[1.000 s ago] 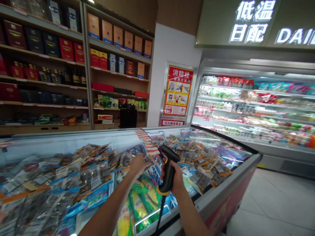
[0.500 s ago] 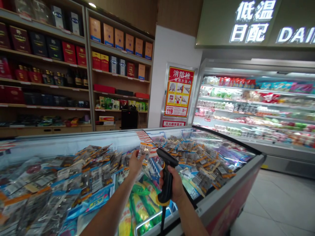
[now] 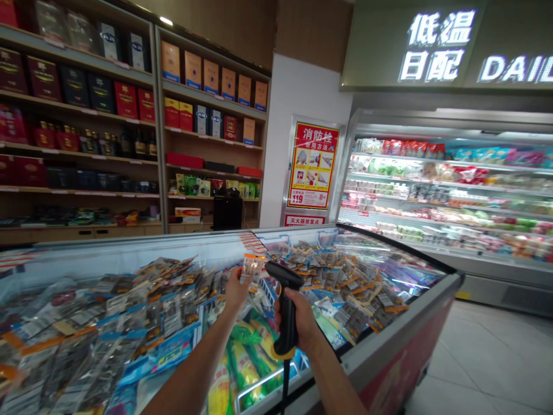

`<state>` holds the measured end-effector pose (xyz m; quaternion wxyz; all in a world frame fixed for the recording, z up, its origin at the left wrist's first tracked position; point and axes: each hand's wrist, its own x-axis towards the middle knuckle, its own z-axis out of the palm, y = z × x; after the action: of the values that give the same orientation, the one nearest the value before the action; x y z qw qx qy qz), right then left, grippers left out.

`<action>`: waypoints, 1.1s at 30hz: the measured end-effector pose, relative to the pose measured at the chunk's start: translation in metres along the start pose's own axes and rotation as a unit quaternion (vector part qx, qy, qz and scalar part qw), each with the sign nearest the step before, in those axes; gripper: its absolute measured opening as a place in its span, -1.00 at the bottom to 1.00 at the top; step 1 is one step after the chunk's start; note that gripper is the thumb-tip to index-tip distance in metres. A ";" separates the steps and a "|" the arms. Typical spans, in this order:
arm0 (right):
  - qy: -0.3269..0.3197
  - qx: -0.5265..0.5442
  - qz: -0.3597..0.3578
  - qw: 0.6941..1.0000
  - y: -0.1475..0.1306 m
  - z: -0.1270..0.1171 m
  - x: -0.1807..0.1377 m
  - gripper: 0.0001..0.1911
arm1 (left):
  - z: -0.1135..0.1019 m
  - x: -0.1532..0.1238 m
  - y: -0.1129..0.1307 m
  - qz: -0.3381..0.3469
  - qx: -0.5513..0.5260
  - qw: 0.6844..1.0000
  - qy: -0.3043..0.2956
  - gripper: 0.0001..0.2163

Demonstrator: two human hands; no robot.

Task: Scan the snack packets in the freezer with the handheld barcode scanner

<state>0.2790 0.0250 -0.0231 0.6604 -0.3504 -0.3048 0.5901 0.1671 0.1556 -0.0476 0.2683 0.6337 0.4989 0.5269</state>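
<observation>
My left hand point(image 3: 235, 288) pinches a small clear packet point(image 3: 253, 266) with an orange top edge and holds it up over the chest freezer point(image 3: 207, 242). A black and yellow barcode scanner point(image 3: 285, 314) stands upright in my right hand point(image 3: 301, 317), its head close to the packet's right side and its cable running down. Beneath my hands lie yellow and green bags of corn point(image 3: 244, 369) in a wire basket point(image 3: 259, 392). Piles of similar packets point(image 3: 142, 314) spread to the left, and more packets point(image 3: 345, 276) lie to the right.
Shelves of boxed bottles point(image 3: 211, 75) stand behind at the left. A red and yellow fire-hydrant poster point(image 3: 311, 167) hangs on the white wall. An open chilled display point(image 3: 449, 196) is at the right, with tiled floor point(image 3: 484, 346) before it. The freezer's rim point(image 3: 401, 323) borders the right side.
The scanner in my right hand has shifted slightly left, nearer the packet. The packet stays in my left hand, now facing the scanner a little more squarely. The view has tilted up slightly.
</observation>
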 end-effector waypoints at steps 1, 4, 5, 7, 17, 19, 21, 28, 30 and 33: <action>-0.001 -0.010 0.001 1.000 -0.001 0.001 -0.001 -0.70 | 0.000 0.000 0.000 -0.001 -0.002 1.000 0.000 -0.78; 0.004 -0.030 -0.005 1.000 -0.002 0.006 -0.002 -0.70 | 0.001 0.000 -0.001 -0.012 0.005 1.000 0.008 -0.77; 0.008 -0.036 -0.009 0.999 -0.003 0.007 -0.003 -0.70 | 0.001 0.000 -0.001 -0.018 0.012 1.000 0.012 -0.75; 0.022 -0.054 -0.016 0.998 -0.004 0.010 -0.002 -0.69 | -0.001 0.000 -0.002 -0.027 0.034 0.999 0.023 -0.70; 0.083 -0.085 -0.062 0.991 -0.005 0.031 0.028 -0.73 | -0.021 -0.006 0.010 0.059 0.177 0.982 0.042 -0.68; 0.087 -0.097 -0.082 0.988 -0.003 0.035 0.035 -0.74 | -0.028 -0.009 0.014 0.082 0.202 0.975 0.042 -0.68; 0.092 -0.112 -0.098 0.985 0.001 0.039 0.042 -0.76 | -0.035 -0.014 0.017 0.107 0.243 0.963 0.046 -0.69; 0.096 -0.111 -0.150 0.978 0.018 0.047 0.052 -0.77 | -0.036 -0.033 0.012 0.250 0.355 0.887 -0.154 -0.64; 0.100 -0.110 -0.156 0.976 0.017 0.045 0.049 -0.76 | -0.034 -0.033 0.005 0.254 0.390 0.868 -0.173 -0.70; 0.101 -0.109 -0.157 0.976 0.011 0.041 0.044 -0.73 | -0.042 -0.022 -0.007 0.231 0.405 0.872 -0.152 -0.77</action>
<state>0.2449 0.0733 -0.0096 0.7302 -0.4258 -0.3502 0.4035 0.1266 0.1298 -0.0501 -0.0687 0.8559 0.4615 0.2228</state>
